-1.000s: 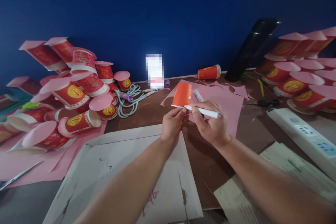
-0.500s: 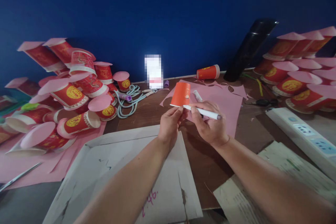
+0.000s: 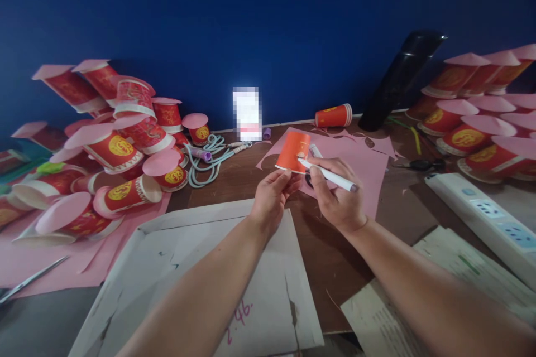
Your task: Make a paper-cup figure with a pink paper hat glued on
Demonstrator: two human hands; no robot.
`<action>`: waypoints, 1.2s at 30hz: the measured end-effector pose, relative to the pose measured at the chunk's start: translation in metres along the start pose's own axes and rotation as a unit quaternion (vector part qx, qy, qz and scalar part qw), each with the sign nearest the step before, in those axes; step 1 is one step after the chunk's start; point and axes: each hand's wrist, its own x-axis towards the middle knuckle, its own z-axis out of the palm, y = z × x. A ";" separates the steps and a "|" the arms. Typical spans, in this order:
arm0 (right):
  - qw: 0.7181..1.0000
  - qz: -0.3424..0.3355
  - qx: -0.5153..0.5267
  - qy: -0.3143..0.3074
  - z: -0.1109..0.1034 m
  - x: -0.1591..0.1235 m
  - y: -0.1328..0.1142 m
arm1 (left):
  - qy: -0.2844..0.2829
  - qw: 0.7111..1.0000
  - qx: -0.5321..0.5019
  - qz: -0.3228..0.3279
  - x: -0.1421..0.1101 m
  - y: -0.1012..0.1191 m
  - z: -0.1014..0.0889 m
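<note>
My left hand [image 3: 272,196] pinches the rim of an upside-down orange paper cup [image 3: 293,151] and holds it up over a pink paper sheet [image 3: 355,163]. My right hand [image 3: 337,192] grips a white marker [image 3: 330,176] like a pen, its tip touching the cup's side near the rim. A second white marker [image 3: 315,150] lies on the pink sheet just behind the cup.
Piles of red cups capped with pink discs [image 3: 109,145] fill the left and the right [image 3: 473,117]. A white cardboard sheet [image 3: 201,279] lies below my arms, a power strip [image 3: 486,215] at right, scissors [image 3: 422,164], a blue cord [image 3: 209,159], a lone cup [image 3: 334,115].
The cup has tilted slightly to the right and the marker tip has risen from below the rim onto the cup's side. Both hands stay in place.
</note>
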 end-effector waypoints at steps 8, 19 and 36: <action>1.000 -0.016 -0.011 -0.010 0.001 0.000 0.001 | -0.023 0.999 0.028 0.010 0.000 -0.003 -0.001; 1.000 -0.022 -0.021 -0.007 0.003 0.000 0.001 | -0.017 0.999 0.039 0.011 0.000 -0.003 0.001; 0.999 -0.028 -0.036 -0.008 0.002 0.000 0.000 | 0.003 1.000 -0.022 0.010 0.000 0.001 0.000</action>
